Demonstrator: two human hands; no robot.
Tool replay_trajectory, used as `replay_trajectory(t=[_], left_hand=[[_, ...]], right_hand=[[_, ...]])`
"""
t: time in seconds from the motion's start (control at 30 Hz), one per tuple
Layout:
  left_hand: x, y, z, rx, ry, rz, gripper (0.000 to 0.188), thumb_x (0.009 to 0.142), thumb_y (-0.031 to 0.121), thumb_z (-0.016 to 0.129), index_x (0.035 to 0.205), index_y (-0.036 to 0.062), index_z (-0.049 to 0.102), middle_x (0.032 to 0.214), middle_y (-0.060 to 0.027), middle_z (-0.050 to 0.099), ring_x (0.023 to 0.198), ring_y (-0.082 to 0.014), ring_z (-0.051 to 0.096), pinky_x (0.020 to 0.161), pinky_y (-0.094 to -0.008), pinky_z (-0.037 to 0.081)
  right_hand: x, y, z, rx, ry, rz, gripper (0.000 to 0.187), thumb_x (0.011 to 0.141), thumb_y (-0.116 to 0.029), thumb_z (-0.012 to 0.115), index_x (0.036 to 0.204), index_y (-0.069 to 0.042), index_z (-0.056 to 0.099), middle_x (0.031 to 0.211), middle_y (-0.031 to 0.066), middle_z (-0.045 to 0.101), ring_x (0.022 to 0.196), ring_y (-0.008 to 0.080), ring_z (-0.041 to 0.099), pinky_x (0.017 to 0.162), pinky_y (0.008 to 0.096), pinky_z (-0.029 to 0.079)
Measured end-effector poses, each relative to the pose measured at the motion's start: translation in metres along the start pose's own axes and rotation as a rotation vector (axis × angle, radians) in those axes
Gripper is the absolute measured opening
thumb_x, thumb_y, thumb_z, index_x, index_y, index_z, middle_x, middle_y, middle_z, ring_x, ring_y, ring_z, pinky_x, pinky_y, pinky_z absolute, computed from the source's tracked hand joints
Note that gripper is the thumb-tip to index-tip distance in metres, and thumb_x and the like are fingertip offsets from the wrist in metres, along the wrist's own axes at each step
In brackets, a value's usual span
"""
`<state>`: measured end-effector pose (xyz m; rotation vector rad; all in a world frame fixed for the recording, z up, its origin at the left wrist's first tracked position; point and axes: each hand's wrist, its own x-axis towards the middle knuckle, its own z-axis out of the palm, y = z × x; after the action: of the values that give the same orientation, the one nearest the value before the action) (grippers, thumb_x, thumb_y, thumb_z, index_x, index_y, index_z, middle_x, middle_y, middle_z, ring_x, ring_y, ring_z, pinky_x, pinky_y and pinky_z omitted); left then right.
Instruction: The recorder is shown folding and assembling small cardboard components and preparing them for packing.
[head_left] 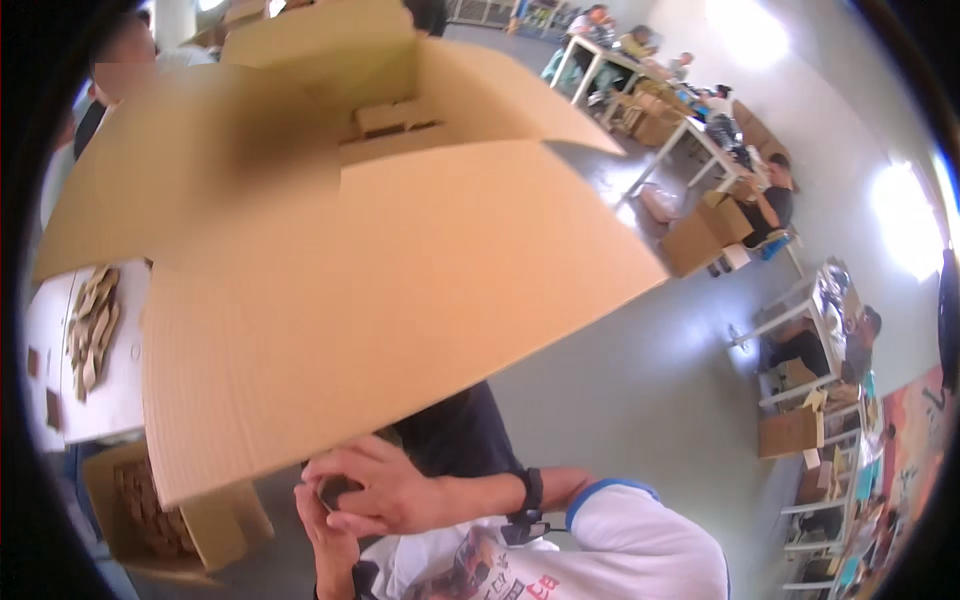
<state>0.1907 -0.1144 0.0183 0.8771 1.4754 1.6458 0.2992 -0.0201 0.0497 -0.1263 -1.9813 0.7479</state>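
Note:
A large open cardboard box (350,290) fills the upper left of the head view, one wide flap reaching toward me. Just below that flap's near edge, my two hands meet in front of my body. My right hand (390,490) is closed, thumb and fingers curled round a small brownish thing (338,488) that I cannot make out. Against it, my left hand (328,535) closes from the other side, fingers pointing up. The small thing is mostly hidden between the fingers. Inside the big box, brown cardboard pieces (390,120) show.
At left, a white table (110,400) carries a pile of brown strips (95,330). Below it stands an open carton (215,525) of brown pieces. A person (125,50) is beyond the box. Along the right, several people sit at white-framed tables with cartons (705,235) beside them.

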Motion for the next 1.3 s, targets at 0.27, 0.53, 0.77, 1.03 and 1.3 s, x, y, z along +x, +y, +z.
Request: replay_trajectory(t=[0.27,0.53,0.77,1.03,1.3], left_hand=[[0.015,0.009,-0.01,0.235,-0.07,0.175,0.066,0.1,0.058,0.024,0.099,0.0001,0.057,0.073,-0.0036,0.054,0.064,-0.0109,0.048,0.055,-0.0249,0.035],[0.004,-0.014,-0.008,0.369,0.121,0.234,0.024,0.096,0.009,0.041,0.115,0.0004,0.053,0.101,-0.0071,0.055,0.093,-0.0167,0.055,0.087,-0.0299,0.043],[-0.018,-0.035,-0.056,0.213,-0.314,-0.043,0.017,0.078,-0.004,0.064,0.094,0.0002,0.062,0.095,-0.0066,0.057,0.087,-0.0141,0.059,0.076,-0.0255,0.049],[-0.065,-0.035,-0.064,0.315,-0.76,-0.249,0.015,0.091,0.006,0.061,0.103,0.0002,0.068,0.092,-0.0144,0.064,0.084,-0.0253,0.062,0.074,-0.0321,0.049],[-0.063,-0.011,-0.051,0.321,-0.611,-0.351,0.009,0.086,0.0,0.064,0.094,-0.0023,0.068,0.087,-0.0137,0.065,0.073,-0.0205,0.062,0.065,-0.0306,0.048]], right_hand=[[-0.023,-0.002,-0.001,-0.193,0.096,0.023,0.027,0.08,-0.023,0.075,0.096,-0.007,0.061,0.087,0.0071,0.058,0.075,0.0258,0.059,0.06,0.0355,0.048],[-0.035,0.022,0.005,0.071,-0.032,0.368,0.016,0.086,-0.005,0.064,0.099,-0.003,0.055,0.08,0.0113,0.053,0.067,0.0304,0.059,0.055,0.0379,0.046],[-0.073,0.022,-0.02,0.436,-0.468,0.618,0.007,0.092,-0.009,0.061,0.095,-0.004,0.059,0.087,0.0091,0.055,0.074,0.0256,0.057,0.064,0.0335,0.046],[-0.132,-0.02,-0.025,0.573,-0.686,0.755,0.017,0.097,-0.021,0.056,0.102,-0.005,0.059,0.096,0.0111,0.058,0.09,0.0318,0.061,0.076,0.039,0.048],[-0.138,-0.015,-0.022,0.524,-0.687,0.706,0.018,0.097,-0.022,0.056,0.106,-0.007,0.059,0.097,0.0103,0.058,0.087,0.0329,0.061,0.074,0.0407,0.049]])
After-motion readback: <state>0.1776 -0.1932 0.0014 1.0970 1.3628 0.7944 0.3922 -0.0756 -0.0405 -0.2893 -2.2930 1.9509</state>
